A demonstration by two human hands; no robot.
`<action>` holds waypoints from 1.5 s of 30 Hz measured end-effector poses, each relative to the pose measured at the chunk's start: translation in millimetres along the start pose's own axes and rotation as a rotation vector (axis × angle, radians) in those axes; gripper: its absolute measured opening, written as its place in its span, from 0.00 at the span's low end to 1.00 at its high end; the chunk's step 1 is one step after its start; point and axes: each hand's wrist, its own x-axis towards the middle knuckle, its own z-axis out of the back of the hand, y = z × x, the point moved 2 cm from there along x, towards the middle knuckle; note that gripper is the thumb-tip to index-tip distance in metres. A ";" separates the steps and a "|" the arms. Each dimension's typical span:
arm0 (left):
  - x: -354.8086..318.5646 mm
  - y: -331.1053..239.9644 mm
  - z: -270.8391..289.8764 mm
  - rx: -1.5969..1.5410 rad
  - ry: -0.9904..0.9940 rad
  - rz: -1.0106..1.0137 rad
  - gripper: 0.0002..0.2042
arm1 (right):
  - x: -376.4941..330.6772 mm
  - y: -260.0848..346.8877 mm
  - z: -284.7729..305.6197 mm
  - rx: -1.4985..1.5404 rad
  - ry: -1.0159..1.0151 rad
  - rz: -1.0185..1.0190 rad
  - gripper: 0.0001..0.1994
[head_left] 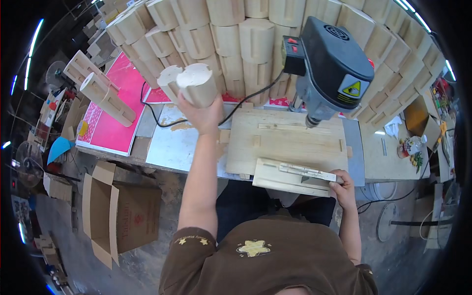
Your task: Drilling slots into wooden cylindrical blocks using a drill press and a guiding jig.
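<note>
My left hand [204, 115] holds two slotted wooden cylinders [191, 84] up over the tabletop's [167, 147] back edge, not yet under the drill press [327, 64], while my right hand [342, 181] grips the wooden jig board [290, 174] at the front edge, so drilling seems still ahead.

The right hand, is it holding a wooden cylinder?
No, the right hand grips the wooden board at the bench edge; the left hand holds the cylinder.

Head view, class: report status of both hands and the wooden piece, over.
Left hand raised, fingers gripping pale round grooved wooden block. Right hand resting on flat wooden jig board at bench edge. Grey drill press head above pale wooden platform, nothing beneath it.
</note>
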 end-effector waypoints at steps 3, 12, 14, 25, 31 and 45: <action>-8.7 -30.4 34.4 -0.219 0.208 -0.026 0.43 | -7.9 -3.9 17.7 0.071 0.010 -0.131 0.11; -54.5 -77.7 80.9 0.016 1.250 -0.354 0.40 | 40.2 14.9 21.7 -0.266 0.027 0.086 0.12; -60.7 -74.4 80.2 0.063 1.315 -0.305 0.39 | 49.7 1.6 23.4 -0.256 0.053 0.060 0.12; -83.7 -68.0 55.0 0.091 1.476 -0.389 0.38 | 66.5 -18.2 36.3 -0.065 0.168 0.002 0.13; -82.7 -72.7 52.4 0.085 1.514 -0.349 0.37 | 67.0 -20.2 45.1 -0.076 0.183 -0.001 0.14; -78.5 -72.0 44.7 0.079 1.518 -0.391 0.37 | 70.4 -22.5 50.5 -0.085 0.221 0.021 0.14</action>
